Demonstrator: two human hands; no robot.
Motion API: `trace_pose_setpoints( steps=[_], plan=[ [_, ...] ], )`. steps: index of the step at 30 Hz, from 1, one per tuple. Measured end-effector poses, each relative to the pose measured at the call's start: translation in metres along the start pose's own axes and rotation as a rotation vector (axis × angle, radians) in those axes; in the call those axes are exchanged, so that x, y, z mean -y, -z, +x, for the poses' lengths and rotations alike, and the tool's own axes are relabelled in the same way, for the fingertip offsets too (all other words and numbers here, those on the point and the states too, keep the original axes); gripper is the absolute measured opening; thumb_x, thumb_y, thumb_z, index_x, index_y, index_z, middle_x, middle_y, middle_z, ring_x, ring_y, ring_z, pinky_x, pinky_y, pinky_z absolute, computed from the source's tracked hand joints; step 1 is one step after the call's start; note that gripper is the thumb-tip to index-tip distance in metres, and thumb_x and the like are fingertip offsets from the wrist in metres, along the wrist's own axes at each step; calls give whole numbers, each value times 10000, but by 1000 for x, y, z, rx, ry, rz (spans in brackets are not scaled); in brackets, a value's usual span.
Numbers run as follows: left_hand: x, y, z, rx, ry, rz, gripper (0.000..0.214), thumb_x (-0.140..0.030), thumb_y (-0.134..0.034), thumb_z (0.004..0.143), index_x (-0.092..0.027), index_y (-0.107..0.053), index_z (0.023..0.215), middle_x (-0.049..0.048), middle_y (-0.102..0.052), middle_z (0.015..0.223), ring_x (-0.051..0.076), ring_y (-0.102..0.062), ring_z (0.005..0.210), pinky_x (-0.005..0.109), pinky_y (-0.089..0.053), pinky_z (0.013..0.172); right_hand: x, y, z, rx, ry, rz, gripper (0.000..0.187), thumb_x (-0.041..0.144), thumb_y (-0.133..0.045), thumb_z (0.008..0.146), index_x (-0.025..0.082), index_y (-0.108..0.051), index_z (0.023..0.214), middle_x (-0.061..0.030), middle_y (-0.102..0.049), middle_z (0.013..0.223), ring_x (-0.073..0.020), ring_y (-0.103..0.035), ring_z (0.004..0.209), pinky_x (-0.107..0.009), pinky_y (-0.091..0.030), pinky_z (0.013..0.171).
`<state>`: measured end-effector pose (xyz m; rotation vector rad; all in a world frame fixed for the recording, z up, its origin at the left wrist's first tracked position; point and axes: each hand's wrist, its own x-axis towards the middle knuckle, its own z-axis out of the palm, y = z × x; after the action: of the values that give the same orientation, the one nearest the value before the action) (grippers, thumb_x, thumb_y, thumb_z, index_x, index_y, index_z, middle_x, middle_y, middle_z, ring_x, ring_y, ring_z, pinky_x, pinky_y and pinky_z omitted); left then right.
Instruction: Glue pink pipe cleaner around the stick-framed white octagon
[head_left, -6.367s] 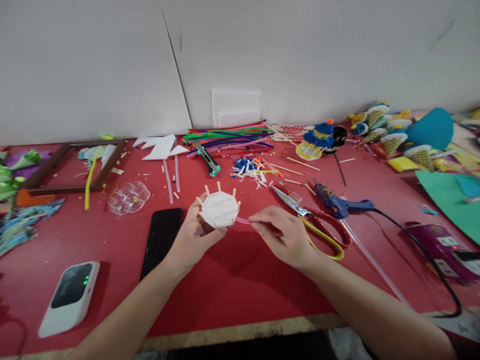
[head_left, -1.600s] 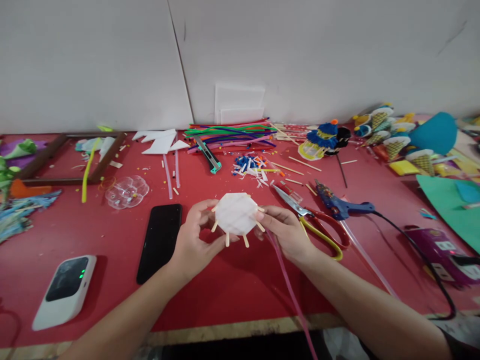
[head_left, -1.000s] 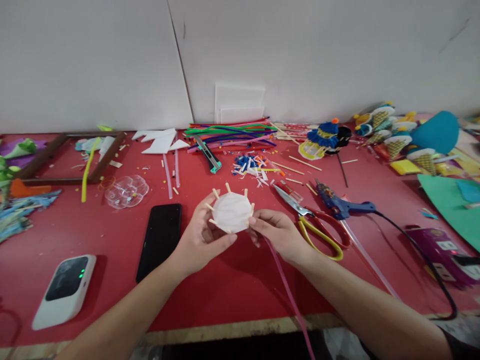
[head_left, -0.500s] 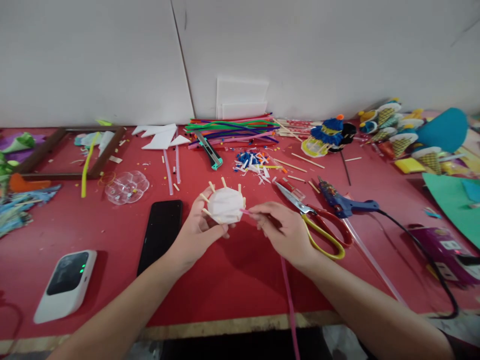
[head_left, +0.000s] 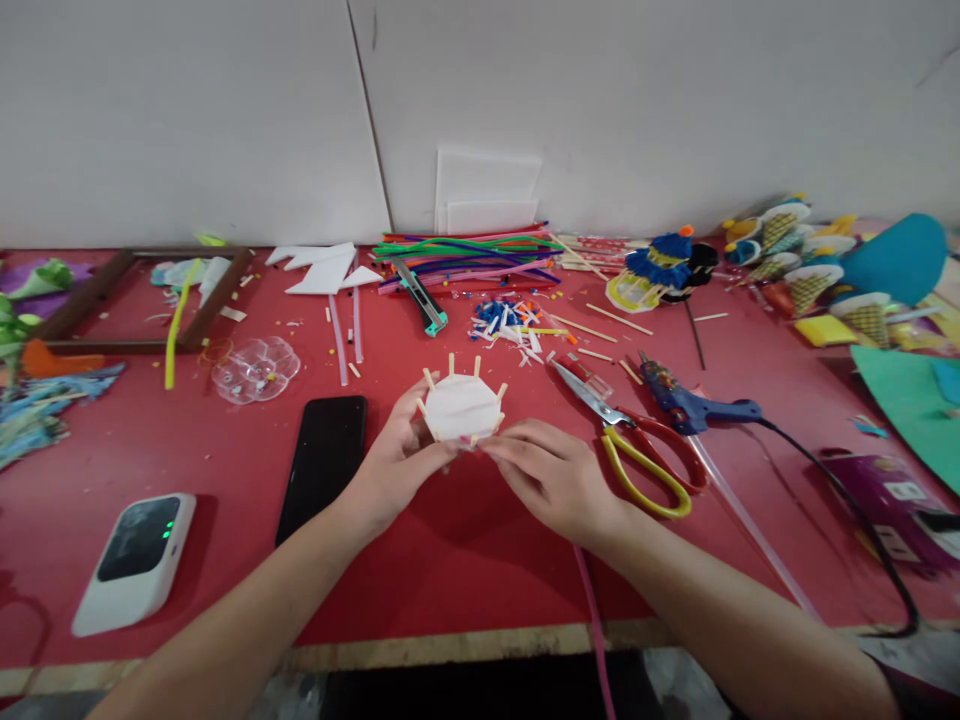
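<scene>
A round white disc (head_left: pixel 463 405) with several short wooden sticks standing around its rim is held above the red table. My left hand (head_left: pixel 401 450) grips it from the left, thumb at the near edge and fingers behind and beneath. At the disc's near right edge, my right hand (head_left: pixel 551 470) pinches a pink pipe cleaner, its end showing faintly by the fingertips. The long pink pipe cleaner (head_left: pixel 591 610) runs below my right hand and hangs over the table's front edge. Part of its length is hidden by that hand. Scissors (head_left: pixel 589 392) lie just right of my right hand.
A blue glue gun (head_left: pixel 679 405) with a black cord rests at the right. A black phone (head_left: pixel 322 465) and a white device (head_left: pixel 131 565) lie at the left. Toward the wall are colourful pipe cleaners (head_left: pixel 472 252), a utility knife (head_left: pixel 421 300) and small scraps (head_left: pixel 510 325).
The disc has turned in my left hand, and its sticks stand at different places. My right fingertips have moved slightly down and left, from the disc's right side to its near edge.
</scene>
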<state>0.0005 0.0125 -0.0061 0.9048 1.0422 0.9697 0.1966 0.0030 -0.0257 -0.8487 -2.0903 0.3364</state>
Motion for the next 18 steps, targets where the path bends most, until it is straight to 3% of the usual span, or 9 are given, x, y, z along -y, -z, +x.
trace_pose_setpoints(
  steps=[4, 9, 13, 18],
  plan=[
    [2, -1, 0, -9, -8, -17, 852, -223, -791, 726, -207, -345, 1451, -43, -650, 692, 114, -574, 621, 226, -417, 573, 3, 0, 0, -20, -35, 0, 216, 98, -512, 931, 194, -660, 1056, -72, -720, 889, -169, -693, 803, -276, -575, 723],
    [4, -1, 0, -43, 0, -53, 854, -202, -785, 725, -184, -331, 1448, -2, -717, 771, 141, -647, 696, 260, -491, 674, 8, 2, 1, -108, -72, 33, 204, 94, -525, 903, 200, -631, 1040, -46, -690, 807, -152, -661, 722, -264, -561, 673],
    [4, -1, 1, -61, 13, -79, 851, -184, -781, 723, -190, -325, 1441, 22, -748, 848, 149, -682, 730, 295, -526, 754, 10, 2, 2, -86, -24, 38, 153, 106, -531, 890, 187, -629, 975, -39, -670, 759, -141, -623, 655, -246, -534, 614],
    [4, -2, 0, -36, 6, -90, 874, -194, -805, 703, -176, -327, 1435, -2, -728, 775, 160, -688, 745, 295, -534, 762, 8, -2, 1, -56, -58, 16, 164, 107, -528, 883, 187, -641, 970, -41, -688, 778, -141, -637, 672, -244, -533, 636]
  ],
)
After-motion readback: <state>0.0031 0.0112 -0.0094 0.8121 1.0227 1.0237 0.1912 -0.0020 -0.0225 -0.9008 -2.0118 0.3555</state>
